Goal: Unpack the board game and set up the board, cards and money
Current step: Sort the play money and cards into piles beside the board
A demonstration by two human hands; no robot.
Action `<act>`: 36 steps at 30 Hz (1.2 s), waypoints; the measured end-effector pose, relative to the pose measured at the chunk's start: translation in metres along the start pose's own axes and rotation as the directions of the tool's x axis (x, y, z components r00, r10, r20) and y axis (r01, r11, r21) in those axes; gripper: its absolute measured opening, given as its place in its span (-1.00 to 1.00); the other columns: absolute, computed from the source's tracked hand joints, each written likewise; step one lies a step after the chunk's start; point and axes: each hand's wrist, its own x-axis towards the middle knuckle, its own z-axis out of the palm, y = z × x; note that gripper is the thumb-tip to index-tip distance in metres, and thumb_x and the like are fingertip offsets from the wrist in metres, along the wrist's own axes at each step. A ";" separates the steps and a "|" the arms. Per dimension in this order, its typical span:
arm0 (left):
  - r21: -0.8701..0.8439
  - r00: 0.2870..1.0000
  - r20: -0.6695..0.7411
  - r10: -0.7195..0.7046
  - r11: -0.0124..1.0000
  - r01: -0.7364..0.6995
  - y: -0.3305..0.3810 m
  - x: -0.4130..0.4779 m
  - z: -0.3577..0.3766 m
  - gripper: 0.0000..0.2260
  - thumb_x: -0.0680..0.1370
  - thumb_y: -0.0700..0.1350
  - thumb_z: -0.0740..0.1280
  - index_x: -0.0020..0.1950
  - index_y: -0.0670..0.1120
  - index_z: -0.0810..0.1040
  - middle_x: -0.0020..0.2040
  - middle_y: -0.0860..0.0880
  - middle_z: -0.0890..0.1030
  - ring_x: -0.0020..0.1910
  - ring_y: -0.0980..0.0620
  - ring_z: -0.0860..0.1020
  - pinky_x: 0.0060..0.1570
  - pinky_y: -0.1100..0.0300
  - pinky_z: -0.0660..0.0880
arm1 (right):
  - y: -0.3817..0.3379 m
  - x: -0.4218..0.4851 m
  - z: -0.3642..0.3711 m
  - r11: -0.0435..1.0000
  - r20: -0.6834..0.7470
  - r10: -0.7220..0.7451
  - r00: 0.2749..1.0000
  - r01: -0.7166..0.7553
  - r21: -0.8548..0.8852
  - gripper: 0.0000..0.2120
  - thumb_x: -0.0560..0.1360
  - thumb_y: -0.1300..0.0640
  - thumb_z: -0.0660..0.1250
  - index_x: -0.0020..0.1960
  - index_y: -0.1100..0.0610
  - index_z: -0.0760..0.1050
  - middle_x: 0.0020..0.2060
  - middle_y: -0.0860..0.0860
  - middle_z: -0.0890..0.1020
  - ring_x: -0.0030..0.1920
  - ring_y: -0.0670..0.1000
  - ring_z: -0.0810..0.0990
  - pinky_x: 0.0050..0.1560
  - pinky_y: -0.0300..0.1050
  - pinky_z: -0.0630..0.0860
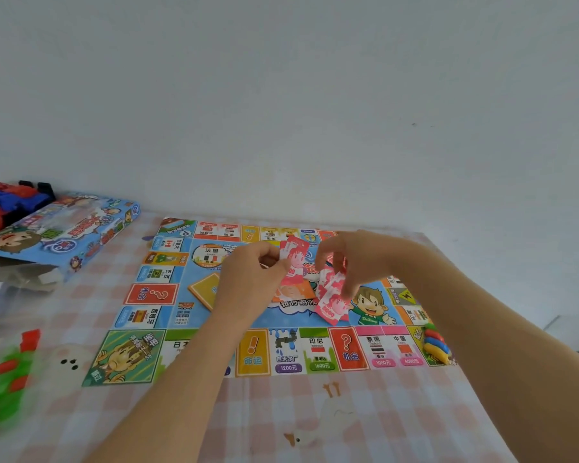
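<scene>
At the far left edge of the table, a blurred heap of small green and red plastic pieces point(4, 375) lies on a pink-and-white checked tablecloth point(365, 426). Behind it, near the wall, the blue game box point(64, 228) rests at an angle, with a red and blue toy point(4, 202) just beyond it. The game board point(147, 295) lies open and flat in the middle of the table, its coloured squares facing up. A yellow card deck point(205, 290) sits on the board's centre. Above the board, the person's left hand point(248, 279) pinches a pink money note point(291, 259) between thumb and fingers, holding it upright. Just beside it, the right hand point(351, 259) grips a loose fan of similar pink notes point(331, 295), fingers curled around them. At the board's near right corner lies a cluster of coloured player tokens point(435, 344).
</scene>
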 end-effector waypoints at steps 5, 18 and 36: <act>-0.004 1.000 0.008 0.001 1.000 -0.001 0.002 -0.001 -0.001 -0.93 0.50 -0.07 0.39 -0.17 0.06 0.54 -0.24 0.08 0.61 -0.23 0.07 0.61 -0.22 0.12 0.58 | 0.000 0.008 0.004 0.998 0.055 -0.005 0.998 0.009 -0.068 -0.58 0.29 0.14 0.56 0.07 -0.08 0.49 -0.25 -0.27 0.29 -0.04 -0.05 0.36 -0.01 -0.13 0.32; 0.002 1.000 0.023 0.004 1.000 -0.004 0.002 -0.001 0.000 -0.95 0.49 -0.05 0.41 -0.15 0.00 0.58 -0.29 0.06 0.60 -0.36 0.12 0.54 -0.29 0.26 0.50 | 0.003 0.009 0.005 0.995 0.057 -0.005 0.998 0.011 -0.103 -0.66 0.30 0.10 0.56 -0.02 -0.04 0.48 -0.04 -0.09 0.50 0.07 0.01 0.50 0.07 -0.09 0.45; -0.056 0.966 0.259 0.012 0.998 0.002 0.013 -0.006 0.001 -0.93 0.46 0.00 0.42 -0.21 0.06 0.59 -0.25 0.07 0.61 -0.26 0.10 0.53 -0.23 0.31 0.43 | 0.015 -0.006 0.001 0.992 0.008 0.117 0.993 -0.116 -0.058 -0.65 0.27 -0.05 0.57 -0.05 0.10 0.60 -0.16 -0.04 0.56 -0.10 0.01 0.51 -0.06 -0.14 0.43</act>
